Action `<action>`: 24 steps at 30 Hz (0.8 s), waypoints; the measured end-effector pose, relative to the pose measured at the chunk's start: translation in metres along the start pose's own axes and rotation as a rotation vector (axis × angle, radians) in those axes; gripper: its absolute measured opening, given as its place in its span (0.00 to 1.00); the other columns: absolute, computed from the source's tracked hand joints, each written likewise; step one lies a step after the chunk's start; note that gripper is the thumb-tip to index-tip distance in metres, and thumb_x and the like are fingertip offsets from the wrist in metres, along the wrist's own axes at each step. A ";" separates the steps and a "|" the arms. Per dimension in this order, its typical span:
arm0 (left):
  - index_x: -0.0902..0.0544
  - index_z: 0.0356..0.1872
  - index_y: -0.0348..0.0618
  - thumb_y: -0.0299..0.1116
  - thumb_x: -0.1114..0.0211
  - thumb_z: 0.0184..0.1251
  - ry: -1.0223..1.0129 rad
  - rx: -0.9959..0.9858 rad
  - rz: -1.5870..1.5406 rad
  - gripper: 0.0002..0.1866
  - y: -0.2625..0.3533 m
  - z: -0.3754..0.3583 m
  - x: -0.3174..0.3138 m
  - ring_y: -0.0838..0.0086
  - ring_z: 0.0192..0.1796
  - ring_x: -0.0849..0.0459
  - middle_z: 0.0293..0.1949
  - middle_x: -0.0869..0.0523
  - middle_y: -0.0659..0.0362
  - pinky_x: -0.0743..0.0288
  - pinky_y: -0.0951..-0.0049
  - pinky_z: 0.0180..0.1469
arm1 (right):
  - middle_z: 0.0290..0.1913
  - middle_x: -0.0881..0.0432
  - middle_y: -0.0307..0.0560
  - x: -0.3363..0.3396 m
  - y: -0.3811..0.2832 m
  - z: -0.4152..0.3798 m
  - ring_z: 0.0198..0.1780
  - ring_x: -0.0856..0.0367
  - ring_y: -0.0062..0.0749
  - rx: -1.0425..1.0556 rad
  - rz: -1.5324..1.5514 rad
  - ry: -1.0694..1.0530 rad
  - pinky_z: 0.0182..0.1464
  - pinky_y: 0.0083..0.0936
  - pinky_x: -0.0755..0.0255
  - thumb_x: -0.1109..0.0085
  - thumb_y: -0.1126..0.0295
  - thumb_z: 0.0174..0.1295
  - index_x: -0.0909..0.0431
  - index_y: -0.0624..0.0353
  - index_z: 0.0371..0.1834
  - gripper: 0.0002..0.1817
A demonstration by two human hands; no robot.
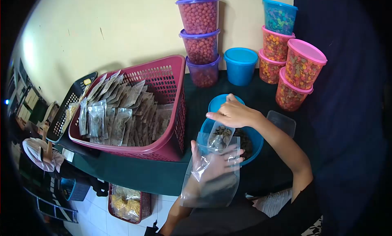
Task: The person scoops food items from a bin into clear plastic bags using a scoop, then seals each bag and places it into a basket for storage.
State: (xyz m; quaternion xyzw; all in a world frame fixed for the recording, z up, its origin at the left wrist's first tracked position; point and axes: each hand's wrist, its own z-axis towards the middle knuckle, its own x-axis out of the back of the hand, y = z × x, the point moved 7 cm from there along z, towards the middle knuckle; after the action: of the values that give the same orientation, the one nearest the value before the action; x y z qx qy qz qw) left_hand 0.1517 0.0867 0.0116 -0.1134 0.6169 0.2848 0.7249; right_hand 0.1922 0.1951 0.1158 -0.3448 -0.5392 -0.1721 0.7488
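A clear plastic bag [212, 187] lies over my left hand [214, 164], whose fingers are spread behind it, with the thumb at the bag's left edge. At the bag's mouth, my right hand [232, 112] grips a small clear scoop [221, 134] from above, tilted down into the bag and holding dark small pieces. Behind and below the scoop stands a blue tub [258, 144] with more dark pieces inside. A round blue lid [218, 100] is partly hidden behind my right hand.
A maroon basket [177, 97] packed with filled bags stands left. Stacked tubs of red balls [199, 17] and colourful pieces [300, 70] line the back, with a blue tub [241, 68] between. A clear lid [281, 123] lies right. Another person [41, 154] is far left.
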 end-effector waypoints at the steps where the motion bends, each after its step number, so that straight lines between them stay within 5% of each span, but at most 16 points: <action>1: 0.49 0.61 0.32 0.82 0.58 0.27 -0.012 -0.014 -0.015 0.65 0.000 0.000 -0.001 0.52 0.63 0.44 0.62 0.46 0.41 0.55 0.55 0.63 | 0.09 0.31 0.48 0.001 -0.014 0.001 0.20 0.35 0.44 0.053 0.007 -0.033 0.47 0.35 0.45 0.68 0.46 0.62 0.27 0.61 0.07 0.35; 4: 0.47 0.61 0.34 0.83 0.58 0.27 0.084 -0.072 0.020 0.65 0.002 0.001 0.002 0.50 0.60 0.40 0.60 0.43 0.40 0.50 0.51 0.61 | 0.09 0.31 0.50 -0.003 -0.033 0.004 0.19 0.36 0.44 0.187 0.029 0.036 0.48 0.35 0.47 0.67 0.43 0.60 0.22 0.61 0.11 0.36; 6: 0.49 0.62 0.34 0.82 0.56 0.27 -0.099 -0.078 -0.053 0.65 0.002 0.000 -0.006 0.48 0.64 0.47 0.62 0.51 0.38 0.57 0.50 0.63 | 0.09 0.31 0.52 0.000 -0.050 0.003 0.20 0.36 0.45 0.300 -0.037 0.085 0.48 0.36 0.47 0.66 0.43 0.59 0.22 0.61 0.11 0.35; 24: 0.47 0.62 0.36 0.84 0.61 0.22 -0.075 -0.136 -0.096 0.67 0.004 -0.004 0.002 0.43 0.60 0.43 0.60 0.45 0.37 0.50 0.42 0.58 | 0.11 0.30 0.47 0.014 -0.079 -0.011 0.26 0.27 0.40 0.542 -0.277 0.329 0.52 0.44 0.42 0.57 0.43 0.55 0.23 0.57 0.08 0.31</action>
State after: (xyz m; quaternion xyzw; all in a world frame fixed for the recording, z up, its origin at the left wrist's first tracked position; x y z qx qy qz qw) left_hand 0.1461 0.0886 0.0096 -0.1813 0.5625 0.2949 0.7509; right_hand 0.1555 0.1335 0.1531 -0.0244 -0.4791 -0.1762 0.8596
